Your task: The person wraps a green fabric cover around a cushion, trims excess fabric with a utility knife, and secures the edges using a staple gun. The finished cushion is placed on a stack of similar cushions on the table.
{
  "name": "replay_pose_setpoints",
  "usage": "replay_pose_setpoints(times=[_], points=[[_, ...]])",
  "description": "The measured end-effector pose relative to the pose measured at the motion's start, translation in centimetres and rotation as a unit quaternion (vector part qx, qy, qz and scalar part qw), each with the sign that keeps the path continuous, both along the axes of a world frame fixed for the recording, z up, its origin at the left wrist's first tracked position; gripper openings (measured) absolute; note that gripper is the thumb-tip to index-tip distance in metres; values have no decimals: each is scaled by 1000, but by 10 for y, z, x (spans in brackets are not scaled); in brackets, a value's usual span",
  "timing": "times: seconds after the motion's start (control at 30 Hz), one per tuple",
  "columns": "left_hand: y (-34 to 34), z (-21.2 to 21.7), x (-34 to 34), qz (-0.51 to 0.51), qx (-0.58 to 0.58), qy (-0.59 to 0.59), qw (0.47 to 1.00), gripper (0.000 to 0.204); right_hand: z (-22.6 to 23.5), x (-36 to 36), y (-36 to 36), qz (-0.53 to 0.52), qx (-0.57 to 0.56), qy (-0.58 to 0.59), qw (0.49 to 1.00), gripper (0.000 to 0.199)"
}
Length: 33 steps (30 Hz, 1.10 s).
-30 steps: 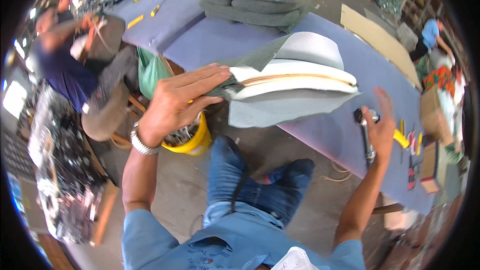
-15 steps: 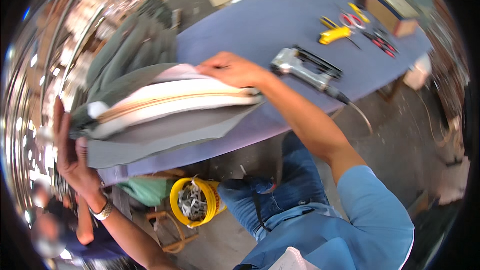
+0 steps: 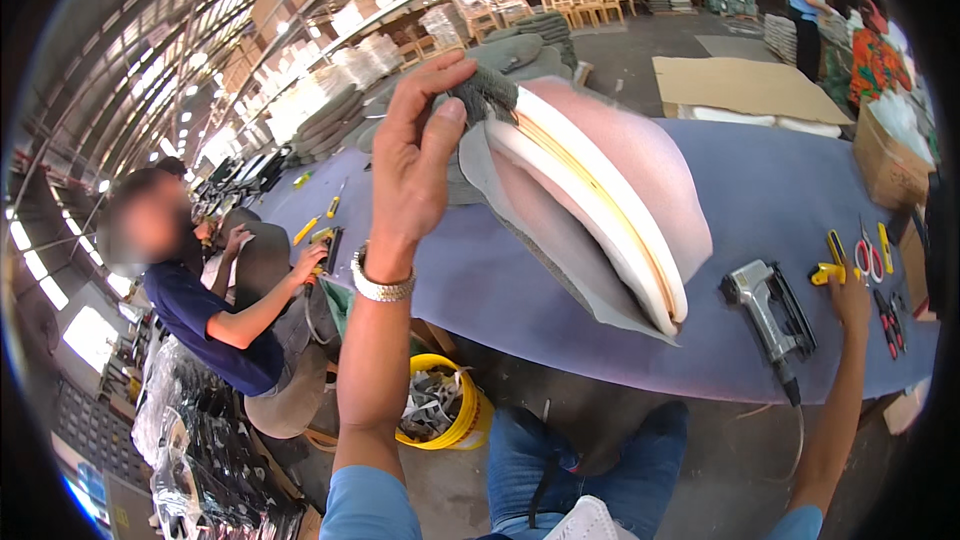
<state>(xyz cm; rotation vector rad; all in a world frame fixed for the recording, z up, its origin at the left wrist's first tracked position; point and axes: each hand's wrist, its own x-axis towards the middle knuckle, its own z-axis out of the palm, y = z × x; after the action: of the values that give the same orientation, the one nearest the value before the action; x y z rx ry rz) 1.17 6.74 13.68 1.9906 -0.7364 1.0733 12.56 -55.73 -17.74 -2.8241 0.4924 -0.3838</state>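
Observation:
Raised over the table, my left hand (image 3: 412, 160) grips one corner of a seat cushion (image 3: 560, 180), thumb and fingers closed on its dark grey-green fabric. The cushion hangs tilted, with white padding, a pale wooden edge strip and loose fabric flaps spreading to either side. Far to the right, my right hand (image 3: 850, 298) has its fingers on a yellow-handled tool (image 3: 824, 274) lying on the table; the hand hides part of the tool. Between cushion and right hand rests a silver staple gun (image 3: 768, 310) with its air hose attached.
Scissors (image 3: 868, 258) and red-handled pliers (image 3: 886, 324) lie beside my right hand on the blue-covered table (image 3: 780, 165). Cardboard boxes stand at its right end. A yellow bucket (image 3: 470, 418) of scraps sits below the near edge. A co-worker (image 3: 225, 305) works at left.
My right hand has let go of the cushion and moved right to the yellow-handled tool. My left hand has raised and turned the cushion. The view has swung up, showing more of the hall.

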Motion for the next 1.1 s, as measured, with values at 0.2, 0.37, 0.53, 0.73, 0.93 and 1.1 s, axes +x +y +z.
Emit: replay_pose_setpoints(times=[0.2, 0.37, 0.53, 0.73, 0.93, 1.1], points=[[-11, -17, -7, 51, -69, 1, 996, 40, -16, 18, -7, 1, 83, -2, 997, 45], [-13, -15, -17, 101, -23, 7, 995, 55, -30, 23, -9, 0, 94, -146, 985, 35], [-15, -15, -23, 99, 33, -9, 994, 63, 68, -10, 64, 222, 228, -252, 914, 59], [-26, -22, -26, 83, 16, -16, 996, 64, 225, -132, 222, 520, 404, -101, 746, 53], [-38, -20, -38, 75, 10, -20, 997, 64, 254, -150, 300, 632, 204, -289, 690, 38], [-44, -22, -40, 67, 1, -22, 998, 63, 267, -143, 331, 602, 165, -278, 730, 25]])
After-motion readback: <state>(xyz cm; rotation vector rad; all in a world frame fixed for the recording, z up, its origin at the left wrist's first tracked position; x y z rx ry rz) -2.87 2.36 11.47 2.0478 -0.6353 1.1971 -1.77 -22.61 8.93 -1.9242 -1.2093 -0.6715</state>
